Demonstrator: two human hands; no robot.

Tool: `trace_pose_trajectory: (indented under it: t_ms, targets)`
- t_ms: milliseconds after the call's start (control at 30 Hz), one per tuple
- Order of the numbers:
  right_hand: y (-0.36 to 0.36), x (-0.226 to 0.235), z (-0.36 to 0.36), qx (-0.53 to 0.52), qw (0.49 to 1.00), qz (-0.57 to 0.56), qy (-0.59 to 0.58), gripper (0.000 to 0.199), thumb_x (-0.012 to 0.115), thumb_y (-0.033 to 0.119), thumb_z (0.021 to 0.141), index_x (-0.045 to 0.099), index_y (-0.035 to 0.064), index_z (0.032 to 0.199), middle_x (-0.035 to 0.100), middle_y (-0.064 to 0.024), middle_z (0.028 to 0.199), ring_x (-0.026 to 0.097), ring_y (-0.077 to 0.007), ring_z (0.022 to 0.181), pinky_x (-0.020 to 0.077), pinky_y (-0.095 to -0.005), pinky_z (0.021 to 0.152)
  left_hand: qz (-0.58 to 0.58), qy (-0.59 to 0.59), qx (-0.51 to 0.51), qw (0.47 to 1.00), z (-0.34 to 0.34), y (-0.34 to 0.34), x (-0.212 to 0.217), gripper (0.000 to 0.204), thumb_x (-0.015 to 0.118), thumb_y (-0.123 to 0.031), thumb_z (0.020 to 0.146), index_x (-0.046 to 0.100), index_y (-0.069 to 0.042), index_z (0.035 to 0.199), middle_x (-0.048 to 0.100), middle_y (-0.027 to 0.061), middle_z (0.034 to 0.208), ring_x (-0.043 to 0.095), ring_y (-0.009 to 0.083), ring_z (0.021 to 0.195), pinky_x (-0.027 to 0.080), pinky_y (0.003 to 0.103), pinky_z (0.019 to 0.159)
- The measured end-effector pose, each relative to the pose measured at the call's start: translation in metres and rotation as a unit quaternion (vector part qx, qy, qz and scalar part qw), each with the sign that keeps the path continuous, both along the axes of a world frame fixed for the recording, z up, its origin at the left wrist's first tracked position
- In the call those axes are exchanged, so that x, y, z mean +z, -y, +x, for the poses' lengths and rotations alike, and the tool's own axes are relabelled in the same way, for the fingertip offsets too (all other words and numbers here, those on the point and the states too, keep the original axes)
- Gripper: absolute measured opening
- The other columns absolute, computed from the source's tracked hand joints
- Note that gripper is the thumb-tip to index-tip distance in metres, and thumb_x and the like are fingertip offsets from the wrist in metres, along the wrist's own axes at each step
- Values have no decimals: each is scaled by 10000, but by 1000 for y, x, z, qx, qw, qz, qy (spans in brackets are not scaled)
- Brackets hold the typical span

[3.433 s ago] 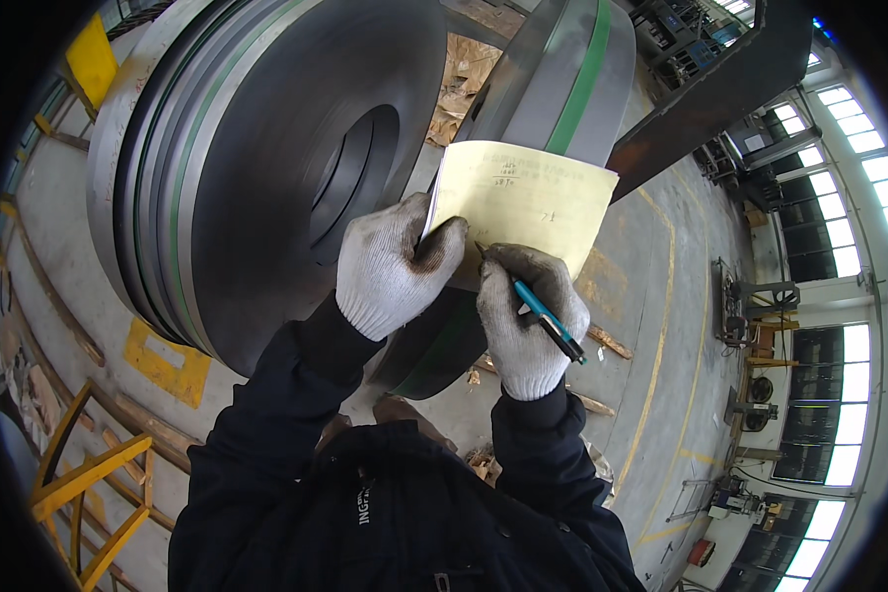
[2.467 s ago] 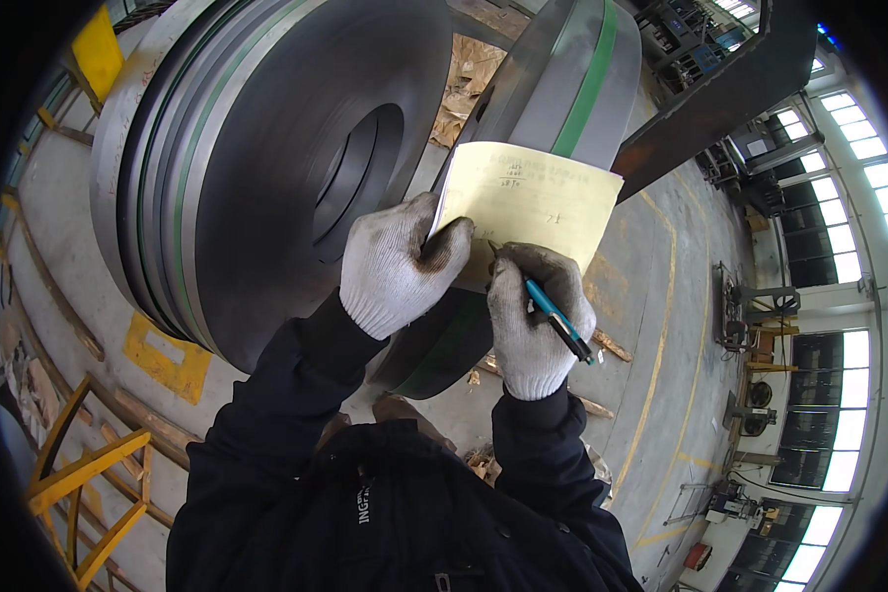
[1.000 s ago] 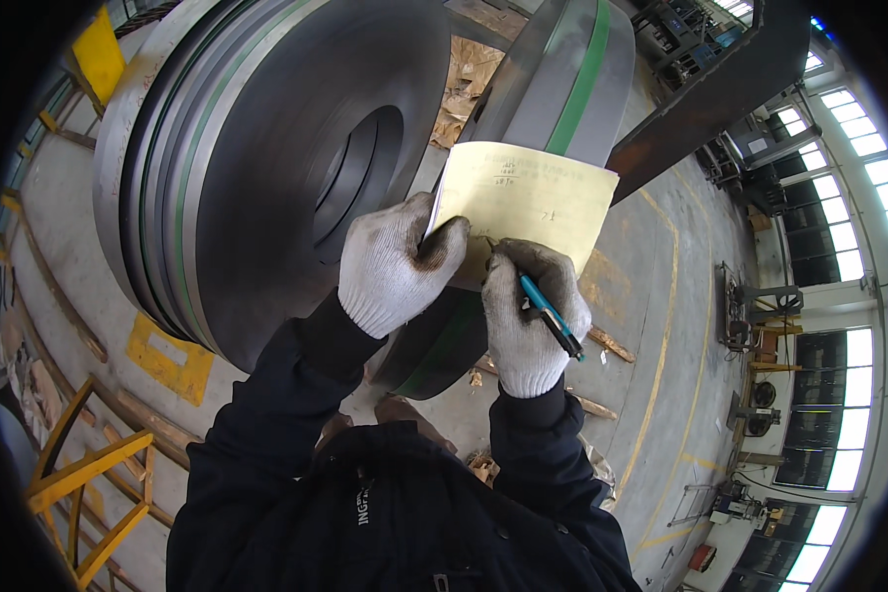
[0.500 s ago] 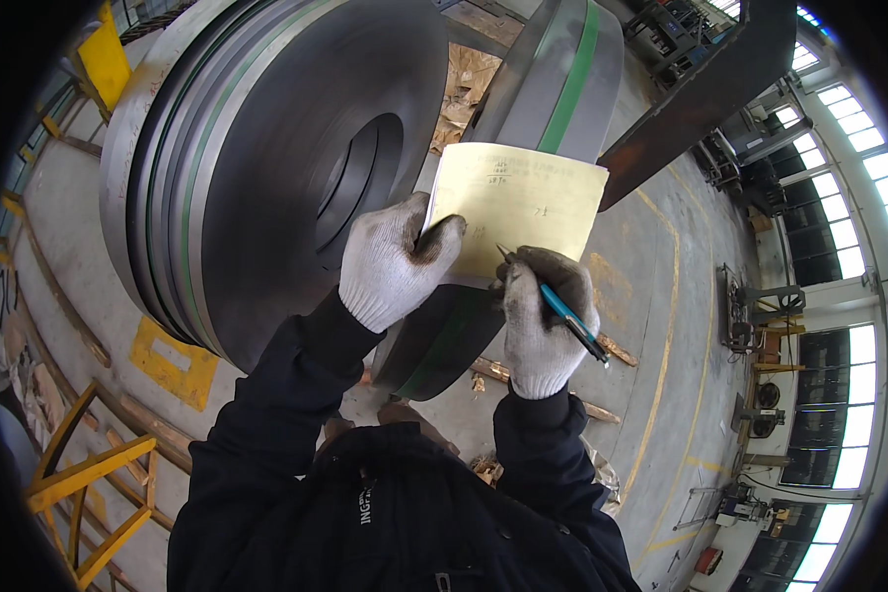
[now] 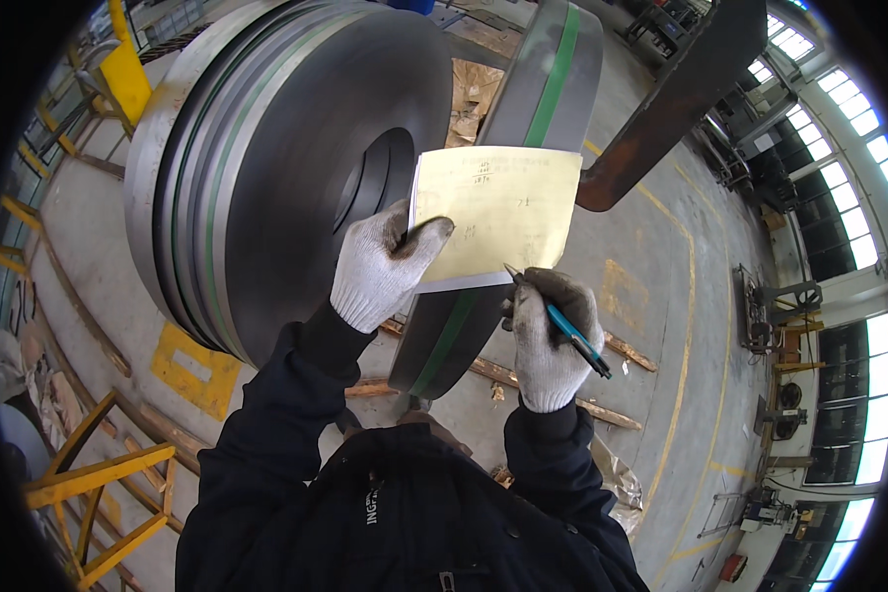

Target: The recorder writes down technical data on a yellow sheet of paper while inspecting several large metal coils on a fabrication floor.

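Yellow pad (image 5: 493,202) and teal pen (image 5: 582,344), both held
Left gloved hand (image 5: 375,271) closed on the pad's left edge; right gloved hand (image 5: 541,347) curled round the pen, tip at the pad's lower edge; big coil (image 5: 291,197) left of the pad, banded coil (image 5: 511,111) behind it

Large grey coil (image 5: 296,197), yellow frame (image 5: 104,473), bright windows (image 5: 873,460)

Left hand (image 5: 380,264): partly hidden behind notepad (image 5: 493,217)
Handwriting (image 5: 482,181): too small to read
Right coil (image 5: 538,94): partly covered
Jacket (image 5: 409,508): cut off near
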State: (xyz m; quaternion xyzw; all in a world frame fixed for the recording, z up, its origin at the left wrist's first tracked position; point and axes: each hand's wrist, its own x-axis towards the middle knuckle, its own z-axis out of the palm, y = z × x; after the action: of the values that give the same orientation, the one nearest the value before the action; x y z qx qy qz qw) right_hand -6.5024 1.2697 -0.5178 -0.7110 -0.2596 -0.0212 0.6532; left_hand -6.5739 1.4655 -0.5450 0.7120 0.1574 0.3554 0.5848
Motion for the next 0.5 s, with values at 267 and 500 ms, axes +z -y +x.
trace_pose_trajectory:
  t_ms: [267, 500]
  targets:
    - [23, -20, -25, 46, 999, -3, -20, 156, 700, -49, 967, 722, -64, 1121, 770, -128, 952, 731, -133, 782, 598, -267, 702, -153, 36, -33, 987, -54, 0, -14, 313, 742, -184, 1022, 729, 75, 1197, 788, 96, 1003, 659, 78, 900, 556, 289, 812]
    - [35, -32, -57, 73, 993, -1, -93, 235, 642, 66, 1051, 657, -61, 1248, 738, -138, 905, 704, -168, 694, 584, -280, 621, -109, -106, 25, 988, -148, -9, -59, 439, 729, -322, 1018, 723, 74, 1206, 757, 129, 930, 625, 111, 834, 533, 313, 786]
